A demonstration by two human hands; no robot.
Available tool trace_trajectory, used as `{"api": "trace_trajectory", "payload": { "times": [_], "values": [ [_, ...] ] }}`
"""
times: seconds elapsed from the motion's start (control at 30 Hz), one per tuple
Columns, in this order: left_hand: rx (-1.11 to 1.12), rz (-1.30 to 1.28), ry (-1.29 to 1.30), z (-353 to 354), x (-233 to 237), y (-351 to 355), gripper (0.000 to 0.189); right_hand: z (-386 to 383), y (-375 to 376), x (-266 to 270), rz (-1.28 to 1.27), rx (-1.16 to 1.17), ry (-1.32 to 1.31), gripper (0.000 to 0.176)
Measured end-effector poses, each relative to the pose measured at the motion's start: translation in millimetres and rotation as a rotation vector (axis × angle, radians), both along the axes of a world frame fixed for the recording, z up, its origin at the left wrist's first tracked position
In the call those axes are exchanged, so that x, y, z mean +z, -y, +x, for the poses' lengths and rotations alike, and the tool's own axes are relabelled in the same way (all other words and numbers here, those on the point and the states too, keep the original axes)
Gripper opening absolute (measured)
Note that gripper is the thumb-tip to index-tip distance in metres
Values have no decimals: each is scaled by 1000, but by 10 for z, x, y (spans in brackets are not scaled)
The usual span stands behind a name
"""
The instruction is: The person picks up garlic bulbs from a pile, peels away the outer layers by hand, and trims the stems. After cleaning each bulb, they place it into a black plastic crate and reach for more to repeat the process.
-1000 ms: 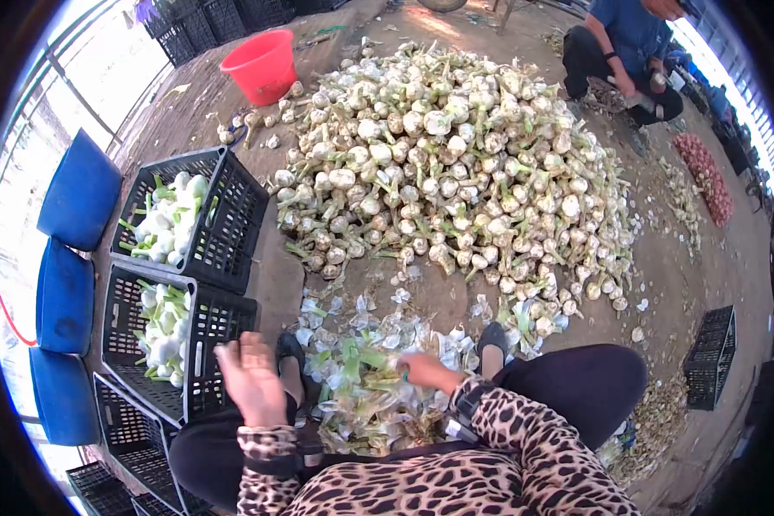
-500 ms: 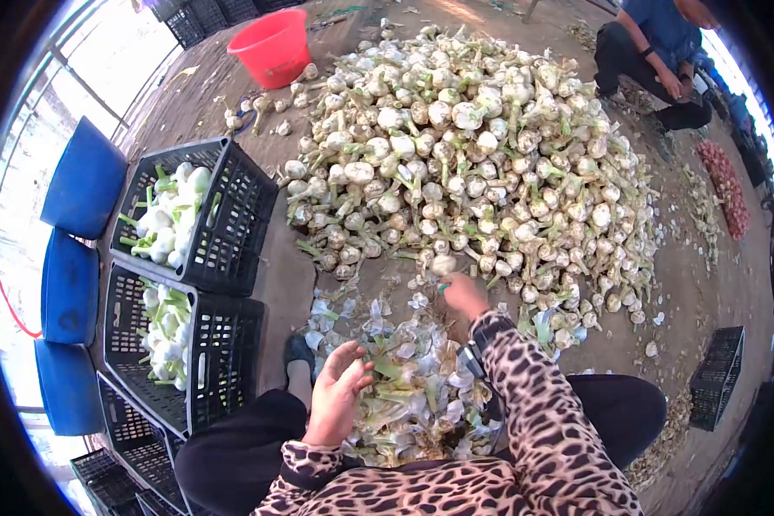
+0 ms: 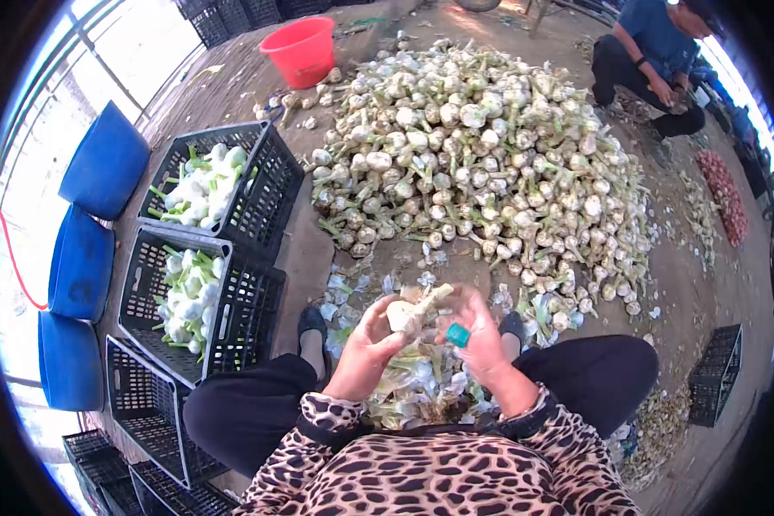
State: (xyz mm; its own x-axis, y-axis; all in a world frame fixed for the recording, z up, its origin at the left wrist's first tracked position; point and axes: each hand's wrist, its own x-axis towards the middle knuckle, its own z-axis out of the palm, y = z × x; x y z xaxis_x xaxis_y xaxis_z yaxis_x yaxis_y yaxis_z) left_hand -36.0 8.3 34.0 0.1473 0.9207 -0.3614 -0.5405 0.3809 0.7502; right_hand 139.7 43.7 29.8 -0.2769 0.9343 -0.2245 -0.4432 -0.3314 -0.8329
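Observation:
A garlic bulb (image 3: 402,317) with its stalk on is in the fingers of my left hand (image 3: 359,354), in front of me at lap height. The stalk points up and to the right. My right hand (image 3: 483,346) is beside it, thumb apart from the fingers; its blurred fingertips are right by the stalk's end. A green cover (image 3: 457,334) sits on the right thumb. Below both hands lies a heap of peeled garlic skins (image 3: 421,383) between my legs. Beyond them rises a large pile of untrimmed garlic (image 3: 490,163).
On my left stand black crates (image 3: 262,202) with cleaned white garlic (image 3: 189,301), and blue tubs (image 3: 82,267) behind them. A red basin (image 3: 301,56) stands past the pile. Another person (image 3: 649,64) crouches at the far right near a red net sack (image 3: 721,198). A black crate (image 3: 715,376) lies right.
My right hand has come back from the pile's near edge to my left hand. A garlic bulb is now in the left hand, which was empty. The view has shifted slightly.

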Motion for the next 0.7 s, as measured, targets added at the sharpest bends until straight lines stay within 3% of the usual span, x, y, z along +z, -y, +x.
{"api": "trace_trajectory", "payload": {
  "times": [0.17, 0.2, 0.33, 0.43, 0.53, 0.63, 0.7],
  "values": [
    [-35, 280, -355, 100, -2, 14, 62, -60, 36, -43, -290, 143, 23, 24],
    [-47, 414, -596, 108, -30, 17, 62, -73, 22, -79, -296, 164, 41, 22],
    [-1, 425, -608, 159, -77, 26, 64, -124, 8, -129, -244, 125, 84, 18],
    [12, 295, -526, 186, -72, 12, 64, -93, -4, -174, -194, 122, 93, 19],
    [17, 220, -346, 202, -42, -8, 60, -82, -20, -141, -98, 92, 208, 18],
    [37, 232, -350, 188, -44, -27, 52, -19, -27, -102, 66, 100, 310, 18],
    [30, 85, -269, 206, -18, -23, 43, 18, -36, -123, 132, 114, 381, 20]
  ]
}}
